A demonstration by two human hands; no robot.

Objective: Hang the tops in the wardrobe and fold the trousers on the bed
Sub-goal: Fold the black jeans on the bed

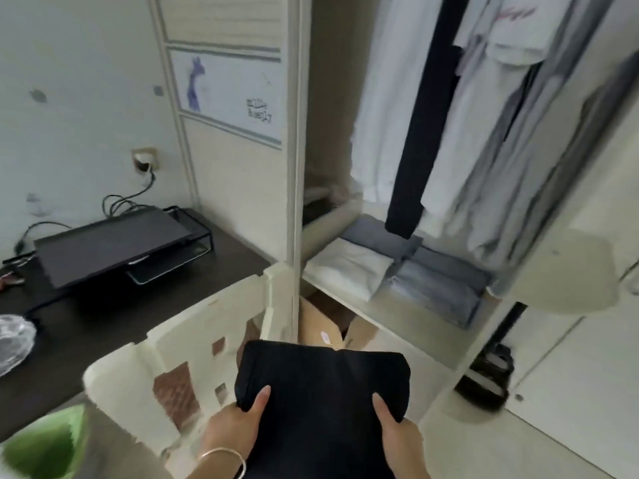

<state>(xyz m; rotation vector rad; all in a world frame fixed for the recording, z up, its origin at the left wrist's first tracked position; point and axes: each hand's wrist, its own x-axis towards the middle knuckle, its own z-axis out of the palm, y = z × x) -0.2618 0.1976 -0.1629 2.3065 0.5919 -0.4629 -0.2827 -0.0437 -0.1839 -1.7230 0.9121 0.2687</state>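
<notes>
Both hands, left and right, gripped folded trousers below the wardrobe shelf; a loosened grip could undo the fold.

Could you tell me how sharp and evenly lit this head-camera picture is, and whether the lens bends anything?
Head view: soft daylight, no hard shadows or glare; the hanging clothes and the folded stack on the shelf are smeared by motion blur; the folded black garment shows little detail, though both hands, left hand and right hand, read clearly; the wardrobe frame bows from wide-angle distortion.
</notes>
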